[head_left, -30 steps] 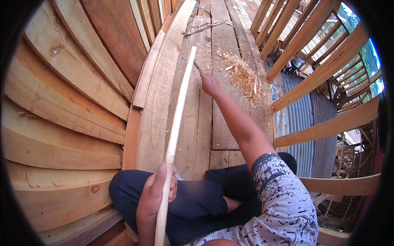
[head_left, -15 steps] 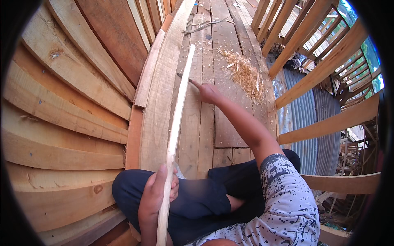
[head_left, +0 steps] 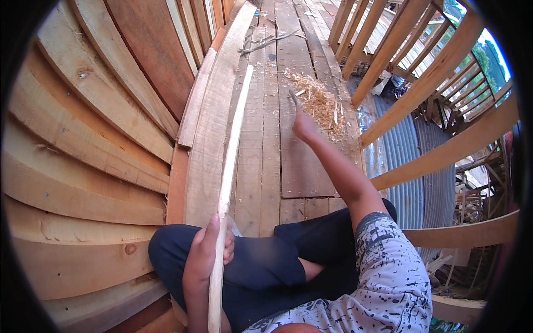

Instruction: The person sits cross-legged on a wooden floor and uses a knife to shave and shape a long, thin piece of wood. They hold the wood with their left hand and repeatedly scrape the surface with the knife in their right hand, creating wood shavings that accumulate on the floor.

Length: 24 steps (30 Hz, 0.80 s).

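My left hand [head_left: 210, 251] is wrapped round a long, pale, peeled wooden stick [head_left: 235, 127] near its lower end, above my left knee. The stick slants up and away over the floor planks, its far tip in the air or close to the boards; I cannot tell which. Out to the right of the stick, my right hand [head_left: 305, 126] is closed on the handle of a knife [head_left: 294, 99]. Its dark, narrow blade points away and to the left, apart from the stick. Behind the blade lies a heap of wood shavings [head_left: 322, 104].
A plank wall [head_left: 94, 150] rises close on the left, with a loose board [head_left: 208, 133] along its foot. Wooden railing posts [head_left: 422, 83] stand on the right, with corrugated metal sheeting [head_left: 402, 161] beyond. A thin dry twig [head_left: 269, 42] lies farther along the plank floor [head_left: 254, 166].
My right hand has swung the knife away from the stick toward the right, by the shavings. My left hand keeps its hold on the stick. The whole view has shifted slightly.
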Each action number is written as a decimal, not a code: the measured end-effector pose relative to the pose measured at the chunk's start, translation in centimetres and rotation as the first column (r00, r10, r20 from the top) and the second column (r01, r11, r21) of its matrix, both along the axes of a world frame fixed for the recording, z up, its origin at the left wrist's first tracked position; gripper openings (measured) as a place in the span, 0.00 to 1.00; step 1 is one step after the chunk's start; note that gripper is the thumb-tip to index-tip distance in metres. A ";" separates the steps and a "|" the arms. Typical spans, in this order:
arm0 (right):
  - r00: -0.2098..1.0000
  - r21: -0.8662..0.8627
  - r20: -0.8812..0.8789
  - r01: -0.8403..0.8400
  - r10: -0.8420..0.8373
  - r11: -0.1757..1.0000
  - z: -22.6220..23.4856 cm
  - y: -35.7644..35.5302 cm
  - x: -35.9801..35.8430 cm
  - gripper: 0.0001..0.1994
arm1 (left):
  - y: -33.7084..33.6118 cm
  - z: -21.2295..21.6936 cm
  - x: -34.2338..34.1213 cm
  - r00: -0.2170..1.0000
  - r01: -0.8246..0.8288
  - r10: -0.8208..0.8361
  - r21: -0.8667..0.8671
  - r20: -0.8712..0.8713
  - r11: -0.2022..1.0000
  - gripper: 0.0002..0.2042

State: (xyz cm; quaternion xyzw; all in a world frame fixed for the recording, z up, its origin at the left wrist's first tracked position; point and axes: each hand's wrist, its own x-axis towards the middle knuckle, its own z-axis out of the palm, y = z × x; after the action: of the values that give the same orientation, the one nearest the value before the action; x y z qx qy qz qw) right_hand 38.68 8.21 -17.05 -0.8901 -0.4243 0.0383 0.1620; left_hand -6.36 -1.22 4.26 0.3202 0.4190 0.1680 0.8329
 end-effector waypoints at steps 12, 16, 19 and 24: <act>0.579 0.284 -0.804 0.169 0.138 0.944 10.0 -11.4 -2.6 0.17 | -1.5 -1.2 1.1 0.999 0.022 -0.023 0.025 0.040 0.999 0.20; 0.566 0.351 -0.787 0.086 0.244 0.933 10.4 -14.2 -2.9 0.17 | -2.3 -2.1 2.5 0.994 0.093 -0.091 -0.041 0.058 0.995 0.19; 0.636 0.336 -0.725 -0.008 0.264 0.942 12.5 -14.6 -4.8 0.16 | -2.6 -2.9 3.3 0.988 0.152 -0.151 -0.046 0.015 0.987 0.19; 0.721 0.367 -0.505 -0.318 0.475 0.874 12.0 -14.3 -7.8 0.20 | -1.9 -4.3 4.1 0.979 0.199 -0.189 -0.160 0.075 0.967 0.20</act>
State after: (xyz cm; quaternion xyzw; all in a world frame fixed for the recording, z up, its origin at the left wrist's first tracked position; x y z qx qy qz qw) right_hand 30.83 -6.06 -5.07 -0.6938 -0.5374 0.2871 0.3839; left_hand -2.26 -3.12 -0.02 0.2840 0.3735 0.0594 0.8811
